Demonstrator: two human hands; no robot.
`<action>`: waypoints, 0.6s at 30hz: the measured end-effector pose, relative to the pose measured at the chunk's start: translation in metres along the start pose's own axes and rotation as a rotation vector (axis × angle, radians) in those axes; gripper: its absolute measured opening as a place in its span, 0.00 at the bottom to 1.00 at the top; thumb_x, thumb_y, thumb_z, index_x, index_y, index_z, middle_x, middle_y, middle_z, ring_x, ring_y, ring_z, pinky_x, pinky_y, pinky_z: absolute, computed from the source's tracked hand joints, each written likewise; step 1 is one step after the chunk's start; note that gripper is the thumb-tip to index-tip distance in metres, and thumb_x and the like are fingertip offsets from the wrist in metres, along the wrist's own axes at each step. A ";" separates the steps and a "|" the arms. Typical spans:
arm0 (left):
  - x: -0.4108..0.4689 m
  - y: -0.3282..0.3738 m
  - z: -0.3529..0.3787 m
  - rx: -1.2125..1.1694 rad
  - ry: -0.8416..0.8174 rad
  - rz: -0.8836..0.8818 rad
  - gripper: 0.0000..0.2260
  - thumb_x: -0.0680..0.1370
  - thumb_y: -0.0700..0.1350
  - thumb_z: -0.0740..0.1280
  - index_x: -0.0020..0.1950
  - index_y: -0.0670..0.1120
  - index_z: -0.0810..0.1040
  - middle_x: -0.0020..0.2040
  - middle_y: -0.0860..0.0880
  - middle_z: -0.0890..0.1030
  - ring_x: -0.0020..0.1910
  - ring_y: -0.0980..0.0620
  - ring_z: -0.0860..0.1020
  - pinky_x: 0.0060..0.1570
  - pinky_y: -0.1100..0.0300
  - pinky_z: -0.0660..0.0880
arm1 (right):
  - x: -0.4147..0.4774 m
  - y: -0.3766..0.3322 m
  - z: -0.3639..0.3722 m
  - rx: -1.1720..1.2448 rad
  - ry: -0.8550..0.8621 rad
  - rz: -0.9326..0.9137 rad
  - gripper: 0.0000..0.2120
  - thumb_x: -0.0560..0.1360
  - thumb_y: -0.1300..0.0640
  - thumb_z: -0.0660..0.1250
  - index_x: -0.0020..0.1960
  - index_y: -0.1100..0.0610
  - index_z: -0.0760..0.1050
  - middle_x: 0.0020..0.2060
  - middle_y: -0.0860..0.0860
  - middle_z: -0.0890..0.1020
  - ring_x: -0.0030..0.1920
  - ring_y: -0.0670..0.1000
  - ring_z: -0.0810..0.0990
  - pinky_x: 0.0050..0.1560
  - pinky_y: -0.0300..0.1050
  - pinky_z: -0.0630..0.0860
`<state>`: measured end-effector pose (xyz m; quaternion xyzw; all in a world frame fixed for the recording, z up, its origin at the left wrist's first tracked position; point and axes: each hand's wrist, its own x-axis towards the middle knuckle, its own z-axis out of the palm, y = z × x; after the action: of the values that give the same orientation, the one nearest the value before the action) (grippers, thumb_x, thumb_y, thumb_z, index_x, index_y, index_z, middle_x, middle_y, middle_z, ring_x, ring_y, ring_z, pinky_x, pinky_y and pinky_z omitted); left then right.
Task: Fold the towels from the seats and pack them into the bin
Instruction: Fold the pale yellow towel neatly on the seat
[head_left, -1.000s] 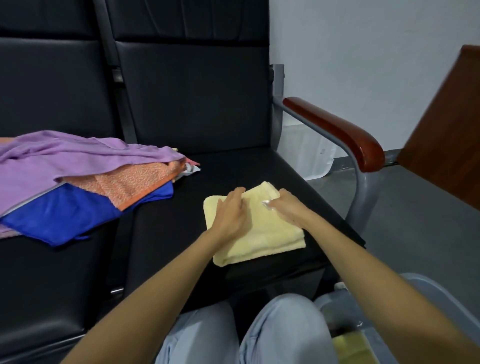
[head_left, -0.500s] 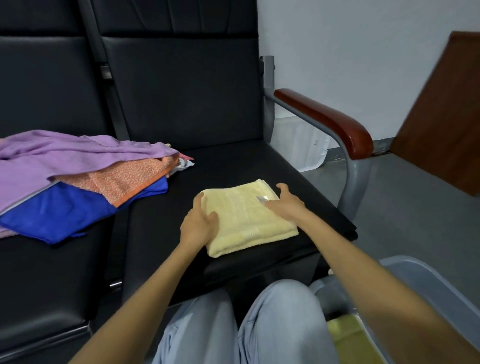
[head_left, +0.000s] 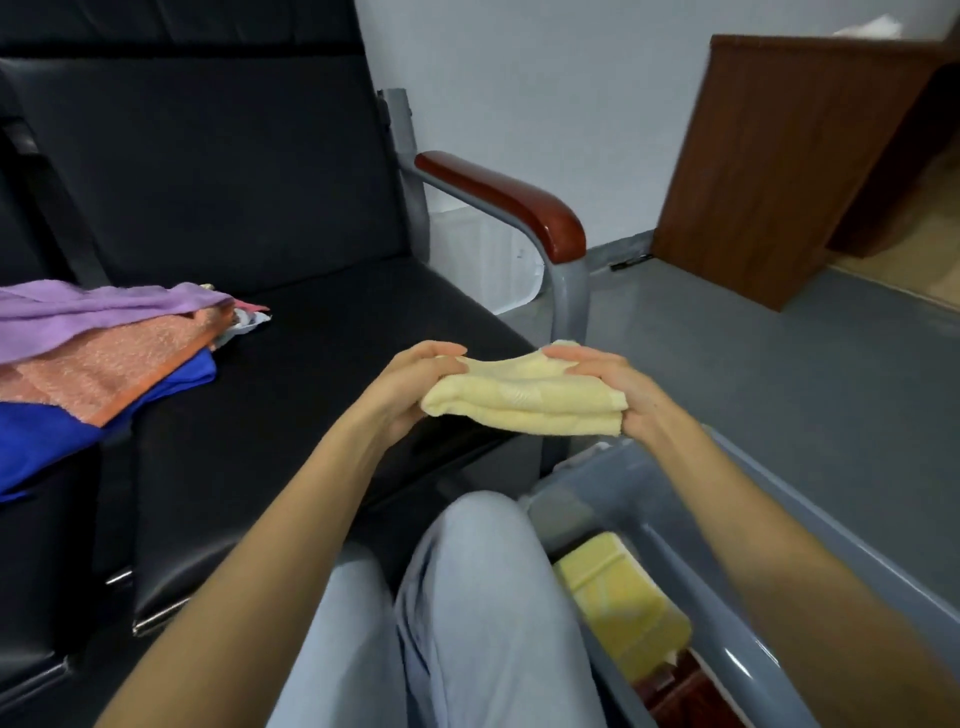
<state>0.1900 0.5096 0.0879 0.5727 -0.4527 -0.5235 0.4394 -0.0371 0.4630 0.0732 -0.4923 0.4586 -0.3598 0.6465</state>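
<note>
Yellow towel (head_left: 524, 408): folded into a thick pad and held in the air, clear of the seat (head_left: 322, 374); the bin (head_left: 597, 493) lies at its 5 o'clock.
Left hand (head_left: 410, 384): fingers curl round the towel's 9 o'clock end, thumb on top.
Right hand (head_left: 623, 395): fingers clamp the 3 o'clock end.
Risk: held only at its ends, the layers could sag and fall open during lowering; the knee (head_left: 478, 545) crowds the bin's mouth and could snag a corner.
Waiting: unfolded pile (head_left: 104, 364), at 9 o'clock.
Hidden: the bin's near end and the pile's far side are cut off; a dark red thing (head_left: 675, 691) beside the packed towel (head_left: 623, 608) is unidentifiable.
</note>
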 end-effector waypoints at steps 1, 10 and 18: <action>0.002 0.006 0.018 -0.010 -0.063 -0.013 0.12 0.76 0.38 0.64 0.58 0.45 0.77 0.49 0.47 0.80 0.43 0.54 0.79 0.37 0.64 0.77 | -0.014 -0.001 -0.017 0.039 0.037 0.001 0.14 0.76 0.66 0.59 0.54 0.53 0.79 0.52 0.52 0.79 0.50 0.51 0.78 0.49 0.45 0.77; -0.003 -0.030 0.186 0.137 -0.390 -0.196 0.12 0.78 0.34 0.58 0.41 0.45 0.77 0.37 0.48 0.74 0.34 0.56 0.71 0.33 0.65 0.68 | -0.144 0.092 -0.146 0.270 0.368 0.127 0.15 0.76 0.66 0.57 0.59 0.55 0.75 0.51 0.53 0.80 0.47 0.51 0.78 0.42 0.41 0.78; -0.037 -0.172 0.281 0.344 -0.547 -0.572 0.10 0.77 0.35 0.60 0.39 0.43 0.77 0.23 0.53 0.76 0.20 0.61 0.72 0.20 0.69 0.66 | -0.233 0.250 -0.180 0.423 0.597 0.451 0.09 0.75 0.61 0.63 0.47 0.60 0.82 0.49 0.56 0.81 0.41 0.51 0.82 0.37 0.40 0.80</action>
<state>-0.0821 0.5729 -0.0912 0.5802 -0.4562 -0.6737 0.0384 -0.2791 0.6856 -0.1298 -0.1105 0.6377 -0.4222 0.6348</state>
